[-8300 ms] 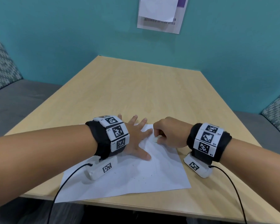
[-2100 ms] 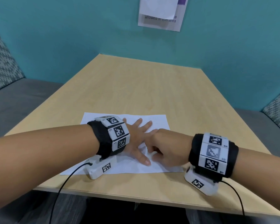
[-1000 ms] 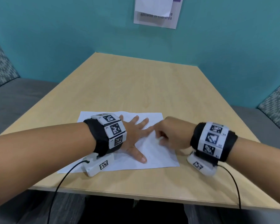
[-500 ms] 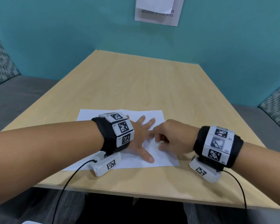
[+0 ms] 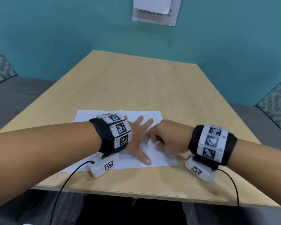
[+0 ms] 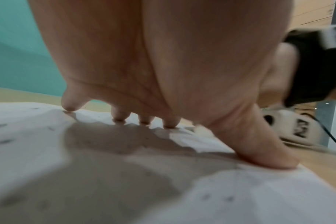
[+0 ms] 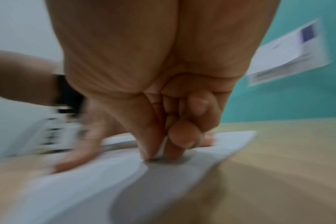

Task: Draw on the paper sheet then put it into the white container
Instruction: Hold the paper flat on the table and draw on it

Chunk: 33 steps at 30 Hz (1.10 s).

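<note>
The white paper sheet [image 5: 163, 157] lies flat on the wooden table [image 5: 136, 82], near its front edge. My left hand [image 5: 139, 137] presses on it with straight, spread fingers; the fingertips [image 6: 118, 119] and the thumb touch the sheet [image 6: 38, 151]. My right hand [image 5: 157, 142] is curled just right of the left fingers. Its thumb and fingers pinch a small white drawing stick [image 7: 163, 147], tip down on the paper [image 7: 86, 181]. The right wrist view is blurred by motion. No white container is in view.
A teal wall [image 5: 55, 38] with a posted notice [image 5: 156, 12] closes off the far end of the table. Grey padded benches [image 5: 15, 98] run along both sides. Cables [image 5: 63, 187] trail from both wrist units over the table's front edge.
The sheet, skewed over the front edge eight seconds ago, now lies square and further in. The right hand keeps making small moves beside the left fingers; the left hand stays pressed down.
</note>
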Available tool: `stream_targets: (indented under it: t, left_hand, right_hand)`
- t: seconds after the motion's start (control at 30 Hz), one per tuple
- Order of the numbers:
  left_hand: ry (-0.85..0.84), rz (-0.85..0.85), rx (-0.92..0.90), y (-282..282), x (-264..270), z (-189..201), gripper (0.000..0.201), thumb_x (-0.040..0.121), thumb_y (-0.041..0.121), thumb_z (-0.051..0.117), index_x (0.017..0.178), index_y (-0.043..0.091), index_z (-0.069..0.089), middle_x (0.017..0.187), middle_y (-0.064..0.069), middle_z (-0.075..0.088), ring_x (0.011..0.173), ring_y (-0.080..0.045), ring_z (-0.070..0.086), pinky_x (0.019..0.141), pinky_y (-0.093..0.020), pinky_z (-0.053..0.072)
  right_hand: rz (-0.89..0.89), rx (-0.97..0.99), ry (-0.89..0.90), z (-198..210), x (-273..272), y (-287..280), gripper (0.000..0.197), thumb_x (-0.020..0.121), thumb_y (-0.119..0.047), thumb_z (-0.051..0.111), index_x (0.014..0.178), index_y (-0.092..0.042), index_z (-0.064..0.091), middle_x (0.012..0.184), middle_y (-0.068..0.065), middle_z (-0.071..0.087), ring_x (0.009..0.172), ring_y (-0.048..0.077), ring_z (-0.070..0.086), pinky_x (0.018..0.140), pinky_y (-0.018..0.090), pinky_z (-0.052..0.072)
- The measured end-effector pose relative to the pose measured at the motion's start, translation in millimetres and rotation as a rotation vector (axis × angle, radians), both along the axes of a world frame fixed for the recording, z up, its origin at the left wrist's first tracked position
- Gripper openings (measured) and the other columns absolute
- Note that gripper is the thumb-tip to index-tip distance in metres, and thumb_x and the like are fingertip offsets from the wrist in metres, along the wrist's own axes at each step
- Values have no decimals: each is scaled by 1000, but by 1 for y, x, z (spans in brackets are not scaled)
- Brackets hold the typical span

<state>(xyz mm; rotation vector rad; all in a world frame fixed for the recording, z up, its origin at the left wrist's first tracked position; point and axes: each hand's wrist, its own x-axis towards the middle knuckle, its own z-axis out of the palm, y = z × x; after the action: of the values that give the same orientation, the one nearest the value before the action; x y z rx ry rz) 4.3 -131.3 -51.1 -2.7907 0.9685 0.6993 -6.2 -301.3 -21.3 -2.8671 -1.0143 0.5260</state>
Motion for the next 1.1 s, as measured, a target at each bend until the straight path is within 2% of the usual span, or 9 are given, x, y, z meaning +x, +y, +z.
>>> stream_targets:
  t: [0.1,0.23,0.3,0.37,0.43,0.57,0.73,0.93,1.1]
  left_hand:
    - [0,4,0,-1,-1,0,115,70,81,61,152,49,-14,162,5,-27,150,-33,-20,109,-77,0]
    - [16,21,15,-1,-1,2,110,73,78,63,157,41,1,162,4,-30,149,-30,-24,111,-74,-2]
    - [14,8,5,-1,0,2,109,73,79,61,156,43,1,162,6,-30,149,-31,-23,111,-75,-2]
    - [7,-2,-8,1,1,-1,112,71,82,60,153,49,-9,162,9,-28,150,-32,-22,109,-76,-2]
    - [9,7,-4,1,1,-1,112,70,82,60,152,51,-11,162,9,-29,150,-32,-22,109,-77,-2]
    - [15,-7,16,-1,-1,2,102,73,80,60,154,48,8,161,2,-31,149,-33,-24,109,-76,-2]
    - [4,14,-4,0,2,0,119,69,83,61,151,49,-18,162,5,-28,150,-33,-21,110,-76,-1]
    - [19,5,6,1,2,2,112,71,81,62,152,52,-9,161,4,-30,149,-32,-23,109,-77,-2]
    - [2,10,17,-1,2,1,119,70,83,60,151,48,-19,162,5,-28,150,-33,-20,109,-76,-1]
  right_hand:
    - [-76,22,-73,7,15,-9,2,80,-14,61,81,-12,60,70,-4,56,66,18,51,56,25,39]
    - [35,52,77,0,-7,2,7,79,-13,61,82,-18,57,72,-1,59,63,14,49,62,29,46]
    - [19,49,56,4,-1,2,12,80,-12,62,79,-20,53,68,-12,54,60,7,47,61,26,43]
    - [-47,50,-25,8,14,-4,7,82,-11,62,79,-11,55,61,-22,51,59,2,45,60,22,36]
    - [-60,62,-47,6,17,-6,3,81,-12,62,81,-10,59,62,-19,53,60,4,46,61,23,36]
    - [74,30,90,-3,-11,3,11,80,-14,60,79,-22,52,69,-6,55,63,13,49,60,25,41]
    - [-81,21,-51,8,21,-10,9,81,-17,65,79,-19,56,68,-13,50,66,13,49,58,22,35]
    - [56,9,61,0,-2,-3,7,80,-14,61,81,-18,55,74,-2,60,64,12,48,57,19,37]
    - [-49,34,-75,6,19,-15,8,80,-14,62,78,-17,55,68,-7,55,66,17,49,55,20,35]
